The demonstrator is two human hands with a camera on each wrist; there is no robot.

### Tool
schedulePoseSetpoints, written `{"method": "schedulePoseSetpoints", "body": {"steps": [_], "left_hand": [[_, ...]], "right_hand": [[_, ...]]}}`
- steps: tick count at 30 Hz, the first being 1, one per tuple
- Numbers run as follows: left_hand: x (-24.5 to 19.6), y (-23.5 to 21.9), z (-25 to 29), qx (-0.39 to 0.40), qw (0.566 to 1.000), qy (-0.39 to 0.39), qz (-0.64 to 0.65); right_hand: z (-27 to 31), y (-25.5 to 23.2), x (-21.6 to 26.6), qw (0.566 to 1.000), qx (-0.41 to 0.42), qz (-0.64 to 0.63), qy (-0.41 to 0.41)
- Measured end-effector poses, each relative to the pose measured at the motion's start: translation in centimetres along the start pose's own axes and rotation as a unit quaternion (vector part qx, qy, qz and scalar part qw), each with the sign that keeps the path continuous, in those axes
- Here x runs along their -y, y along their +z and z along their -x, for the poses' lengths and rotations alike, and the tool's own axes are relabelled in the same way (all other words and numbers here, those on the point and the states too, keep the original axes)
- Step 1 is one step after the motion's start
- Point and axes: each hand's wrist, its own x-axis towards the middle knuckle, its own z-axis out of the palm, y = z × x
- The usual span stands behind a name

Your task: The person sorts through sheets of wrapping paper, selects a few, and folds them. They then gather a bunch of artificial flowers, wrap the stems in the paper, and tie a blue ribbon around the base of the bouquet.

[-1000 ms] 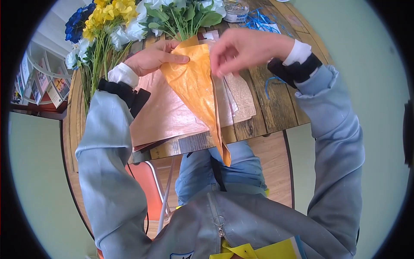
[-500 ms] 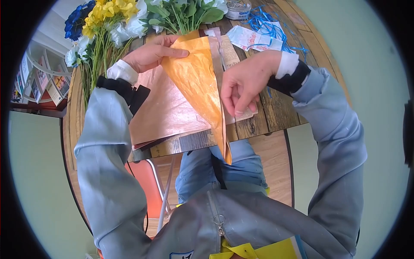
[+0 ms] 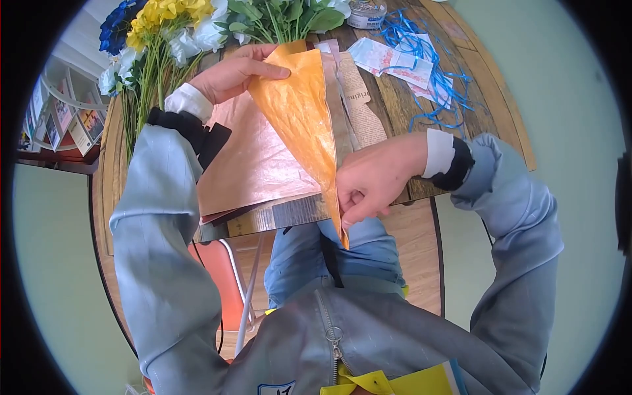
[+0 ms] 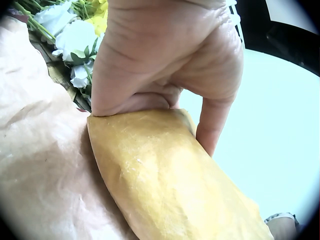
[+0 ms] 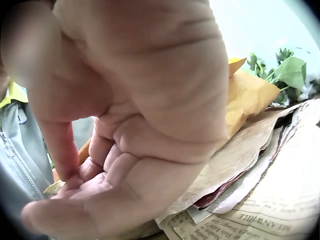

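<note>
A sheet of orange wrapping paper (image 3: 296,108), folded into a long narrow cone, slants over the table with its tip past the front edge. My left hand (image 3: 230,78) grips its wide upper end, thumb on the front face. In the left wrist view that thumb and the fingers straddle the top edge of the paper (image 4: 160,175). Down by the pointed tip, my right hand (image 3: 378,176) pinches the paper's right edge between thumb and curled fingers. The right wrist view shows those fingers drawn together, the palm (image 5: 150,115) hiding most of the cone.
Pink wrapping sheets (image 3: 253,161) and newsprint paper (image 3: 361,105) lie beneath the cone. Yellow flowers (image 3: 164,23), blue flowers (image 3: 122,27) and white flowers (image 3: 183,47) lie along the back left. Printed slips (image 3: 378,58), curled blue ribbon (image 3: 431,118) and a clear round container (image 3: 365,14) are at right.
My right hand has moved down from beside the cone's upper right edge to its tip and now pinches it there. The left hand keeps its hold, shifted slightly up.
</note>
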Motion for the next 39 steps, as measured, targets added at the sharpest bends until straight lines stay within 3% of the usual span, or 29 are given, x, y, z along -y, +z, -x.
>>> {"method": "schedulePoseSetpoints", "body": {"steps": [2,3,5,6,8,12,15,17,18,20,23,27,29,32,36,38,39], "left_hand": [[0.0,0.0,0.1,-0.003,1.000,0.004,0.000],[0.1,-0.1,0.1,-0.002,1.000,0.005,0.006],[0.4,-0.4,0.1,-0.001,1.000,0.007,0.013],[0.4,-0.4,0.1,0.000,1.000,0.006,0.021],[0.4,-0.4,0.1,0.002,1.000,0.005,0.030],[0.3,-0.3,-0.1,-0.007,1.000,0.013,0.014],[0.4,-0.2,-0.3,-0.006,1.000,0.013,0.014],[0.3,-0.2,-0.3,-0.002,1.000,0.012,0.012],[0.2,-0.2,-0.3,-0.002,1.000,0.010,0.014],[0.2,-0.4,-0.2,-0.002,1.000,0.009,0.017],[-0.1,-0.5,-0.1,0.007,0.999,0.005,0.032],[-0.2,-0.3,-0.1,0.014,1.000,0.001,-0.004],[0.0,-0.4,-0.3,0.019,1.000,0.003,-0.015],[-0.4,-0.4,-0.2,0.011,1.000,0.001,-0.014],[-0.5,-0.8,-0.2,0.023,1.000,-0.007,-0.001],[-0.4,-0.9,-0.4,0.032,0.999,-0.009,0.002],[-0.3,-0.8,-0.4,0.024,1.000,-0.011,-0.004]], "right_hand": [[-0.4,0.4,-0.9,0.993,-0.047,0.060,-0.086],[-0.2,0.3,-1.0,0.993,-0.047,0.060,-0.086],[0.2,0.0,-1.3,0.984,-0.137,0.010,-0.115],[0.3,0.0,-1.4,0.984,-0.137,0.011,-0.115],[0.4,-0.1,-1.6,0.966,-0.208,-0.111,-0.102],[-1.1,0.4,-1.9,0.956,-0.218,-0.171,-0.093],[-2.5,0.2,-1.8,0.973,-0.196,-0.095,-0.081],[-2.0,0.0,-0.5,0.976,-0.199,0.083,-0.033],[-1.6,-0.1,-0.1,0.976,-0.199,0.083,-0.034],[-0.9,-0.3,0.3,0.970,-0.227,-0.078,-0.035],[-0.5,-0.6,0.0,0.943,-0.278,-0.181,-0.026],[-0.3,-0.8,-0.2,0.967,-0.218,-0.135,-0.004],[-0.4,-1.1,-0.2,0.988,-0.151,0.008,-0.004],[-1.3,-0.6,-0.5,0.996,-0.082,0.025,-0.027],[-0.8,-1.1,0.2,0.988,-0.143,-0.059,-0.022],[-0.6,-1.5,0.1,0.963,-0.221,-0.151,-0.026],[-0.4,-1.5,0.4,0.961,-0.215,-0.171,-0.036]]}}
